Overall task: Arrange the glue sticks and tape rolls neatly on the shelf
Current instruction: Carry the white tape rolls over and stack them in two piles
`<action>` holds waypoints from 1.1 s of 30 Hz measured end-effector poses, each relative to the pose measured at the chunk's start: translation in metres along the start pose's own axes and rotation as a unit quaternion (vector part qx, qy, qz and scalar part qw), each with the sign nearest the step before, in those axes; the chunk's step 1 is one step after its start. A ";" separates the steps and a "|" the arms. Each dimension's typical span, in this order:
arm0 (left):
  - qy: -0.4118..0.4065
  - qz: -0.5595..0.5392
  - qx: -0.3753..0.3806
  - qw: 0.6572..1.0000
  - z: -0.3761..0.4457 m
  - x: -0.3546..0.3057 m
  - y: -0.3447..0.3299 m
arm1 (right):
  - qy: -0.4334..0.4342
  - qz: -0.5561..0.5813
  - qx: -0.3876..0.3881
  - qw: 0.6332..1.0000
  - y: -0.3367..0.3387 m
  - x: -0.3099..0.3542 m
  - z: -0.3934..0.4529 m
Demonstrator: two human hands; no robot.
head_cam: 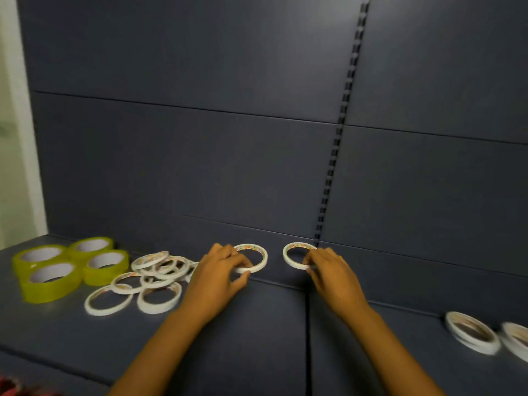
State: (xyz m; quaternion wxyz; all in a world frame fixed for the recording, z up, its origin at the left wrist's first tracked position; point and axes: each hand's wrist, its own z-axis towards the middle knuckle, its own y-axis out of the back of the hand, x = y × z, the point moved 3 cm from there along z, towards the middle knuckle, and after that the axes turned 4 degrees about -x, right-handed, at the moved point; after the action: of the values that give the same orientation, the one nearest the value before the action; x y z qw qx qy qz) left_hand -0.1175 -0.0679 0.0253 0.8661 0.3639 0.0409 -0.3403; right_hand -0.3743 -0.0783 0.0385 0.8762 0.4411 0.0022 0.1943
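Observation:
Two thin white tape rolls lie flat near the back of the dark shelf [257,324]. My left hand [221,270] pinches the near edge of the left white roll [261,252]. My right hand [328,267] pinches the near edge of the right white roll [290,251]. A loose pile of several thin white rolls [154,278] lies to the left of my left hand. Several wide yellow-green tape rolls [54,272] sit grouped at the far left. No glue sticks are in view.
The dark back panel [200,167] rises right behind the two held rolls, with a slotted upright [331,172] at the shelf seam. Two more white rolls [471,332] lie at the right edge. Something red [11,388] shows at the bottom left corner.

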 end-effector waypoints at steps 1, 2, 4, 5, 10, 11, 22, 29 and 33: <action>-0.007 -0.008 -0.001 1.000 0.001 -0.020 -0.009 | -0.007 -0.008 -0.003 1.000 0.014 -0.017 -0.012; -0.011 -0.015 -0.001 1.000 0.001 -0.040 -0.017 | -0.011 -0.016 -0.008 1.000 0.027 -0.034 -0.024; -0.017 -0.027 -0.003 0.999 0.002 -0.081 -0.034 | -0.021 -0.025 -0.015 0.999 0.055 -0.067 -0.048; -0.020 -0.033 -0.002 0.999 0.001 -0.101 -0.043 | -0.027 -0.029 -0.018 0.999 0.069 -0.084 -0.060; -0.040 -0.067 0.005 0.997 -0.008 -0.194 -0.091 | -0.050 -0.050 -0.029 0.997 0.130 -0.153 -0.127; -0.045 -0.074 0.011 0.996 -0.010 -0.211 -0.101 | -0.060 -0.055 -0.032 0.996 0.140 -0.166 -0.141; -0.099 -0.135 0.053 0.985 0.001 -0.347 -0.201 | -0.145 -0.101 -0.052 0.983 0.218 -0.281 -0.232; -0.110 -0.156 0.059 0.980 0.031 -0.377 -0.268 | -0.155 -0.131 -0.047 0.978 0.218 -0.351 -0.236; -0.106 -0.161 0.046 0.980 0.046 -0.382 -0.298 | -0.147 -0.123 -0.053 0.980 0.211 -0.382 -0.224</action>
State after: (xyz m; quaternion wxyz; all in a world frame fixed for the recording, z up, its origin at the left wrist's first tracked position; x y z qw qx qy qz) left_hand -0.6032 -0.0346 0.0013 0.7818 0.3541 -0.0091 -0.5131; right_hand -0.8385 0.0769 0.0010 0.9061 0.4145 -0.0827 0.0180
